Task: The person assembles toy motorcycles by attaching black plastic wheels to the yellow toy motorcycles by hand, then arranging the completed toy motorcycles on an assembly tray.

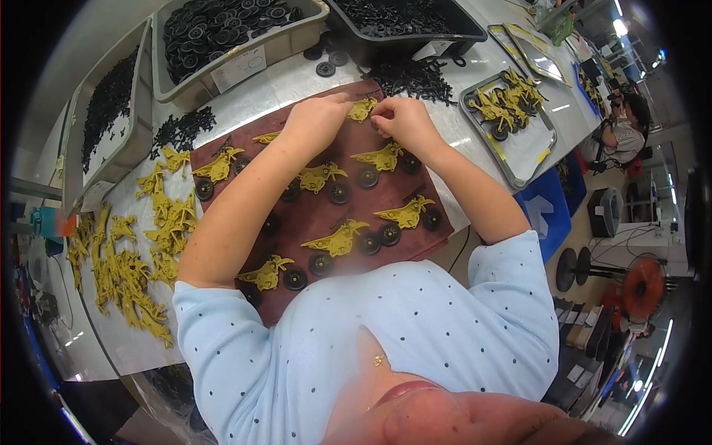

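At the far edge of the brown mat (415,256), a yellow toy motorcycle body (363,110) lies between my hands. My left hand (323,117) is at its left end, fingers closed together against it; their tips are partly hidden. On its right side my right hand (404,122) is closed in a pinch, a small dark part showing under the fingertips, too small to name. Nearer to me on the mat lie rows of yellow motorcycle bodies (337,239) with black wheels (320,263) beside or against them. My left forearm covers some of these.
Bins of black wheels (222,33) and small black parts (400,18) stand along the back. Another parts bin (111,111) is at the left. Loose yellow bodies (130,271) are heaped left of the mat. A metal tray (545,141) at right bears motorcycles with wheels.
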A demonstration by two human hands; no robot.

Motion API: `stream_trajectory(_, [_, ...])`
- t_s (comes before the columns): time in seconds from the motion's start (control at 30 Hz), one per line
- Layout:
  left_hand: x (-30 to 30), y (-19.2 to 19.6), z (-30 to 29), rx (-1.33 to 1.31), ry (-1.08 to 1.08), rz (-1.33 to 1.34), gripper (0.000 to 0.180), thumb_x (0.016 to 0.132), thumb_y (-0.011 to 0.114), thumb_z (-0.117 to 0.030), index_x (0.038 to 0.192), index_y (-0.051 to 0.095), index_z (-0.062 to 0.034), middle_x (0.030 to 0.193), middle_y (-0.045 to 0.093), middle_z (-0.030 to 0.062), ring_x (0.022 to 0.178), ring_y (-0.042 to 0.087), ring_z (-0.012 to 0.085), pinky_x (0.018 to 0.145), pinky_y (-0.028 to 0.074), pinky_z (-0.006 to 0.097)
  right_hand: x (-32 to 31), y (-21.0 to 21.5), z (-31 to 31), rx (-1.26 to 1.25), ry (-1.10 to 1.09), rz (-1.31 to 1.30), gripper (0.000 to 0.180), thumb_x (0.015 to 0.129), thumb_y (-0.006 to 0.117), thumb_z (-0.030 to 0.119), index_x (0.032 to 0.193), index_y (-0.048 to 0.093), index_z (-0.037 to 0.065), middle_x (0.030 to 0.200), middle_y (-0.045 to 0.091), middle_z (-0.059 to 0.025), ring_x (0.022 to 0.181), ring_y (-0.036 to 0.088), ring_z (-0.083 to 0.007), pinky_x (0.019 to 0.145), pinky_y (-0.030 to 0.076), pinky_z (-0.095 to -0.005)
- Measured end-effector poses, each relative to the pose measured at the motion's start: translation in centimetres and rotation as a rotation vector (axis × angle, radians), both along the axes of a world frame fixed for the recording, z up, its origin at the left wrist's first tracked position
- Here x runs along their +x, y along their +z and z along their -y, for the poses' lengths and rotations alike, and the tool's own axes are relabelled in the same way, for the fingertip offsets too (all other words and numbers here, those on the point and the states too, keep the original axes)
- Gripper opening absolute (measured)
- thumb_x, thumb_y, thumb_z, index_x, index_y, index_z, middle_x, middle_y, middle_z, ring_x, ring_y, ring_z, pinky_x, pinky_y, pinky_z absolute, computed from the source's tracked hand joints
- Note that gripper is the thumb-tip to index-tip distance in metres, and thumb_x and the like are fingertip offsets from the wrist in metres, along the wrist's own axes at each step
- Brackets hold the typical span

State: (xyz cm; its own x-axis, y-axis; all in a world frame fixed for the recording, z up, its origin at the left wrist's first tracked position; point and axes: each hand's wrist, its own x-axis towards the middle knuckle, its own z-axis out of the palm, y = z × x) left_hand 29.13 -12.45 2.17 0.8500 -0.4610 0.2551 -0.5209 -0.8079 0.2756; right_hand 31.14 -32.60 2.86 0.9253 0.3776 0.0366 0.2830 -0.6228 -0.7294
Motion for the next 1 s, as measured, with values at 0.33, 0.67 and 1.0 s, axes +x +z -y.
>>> stream_trajectory(0.33, [0.9,-1.3,0.4,0.254,0.035,-0.054,0.031,0.083,0.049,-0.009,0.11,0.064,-0.0139,0.118,0.058,0.0095,0.092,0.064,0.028,0.076,0.054,0.037,0.1,-2.4,-1.9,-0.183,0.036,0.314,0.012,0.075,0.059,0.009,0.073,0.064,-0.002,0.074,0.063,-0.0216,0.073,0.063,-0.037,0.069,0.05,-0.0429])
stream_trajectory(0.67, [1.8,-2.7,0.4,0.205,0.078,-0.028,0.022,0.088,0.051,-0.023,0.092,0.069,-0.0114,0.098,0.062,0.0074,0.088,0.064,0.0272,0.072,0.053,0.038,0.2,-1.8,-3.5,-0.394,0.004,0.237,0.014,0.071,0.063,0.011,0.073,0.065,-0.003,0.073,0.064,-0.022,0.07,0.064,-0.0355,0.067,0.051,-0.041])
stream_trajectory(1.0, [2.6,-1.9,0.2,0.153,0.037,-0.033,0.026,0.087,0.054,-0.028,0.089,0.066,-0.0045,0.095,0.062,0.0099,0.088,0.063,0.0314,0.072,0.051,0.042,0.4,-1.4,-4.6,-0.465,-0.008,0.255,0.018,0.069,0.062,0.011,0.073,0.066,-0.007,0.075,0.061,-0.0279,0.076,0.062,-0.041,0.071,0.051,-0.0431])
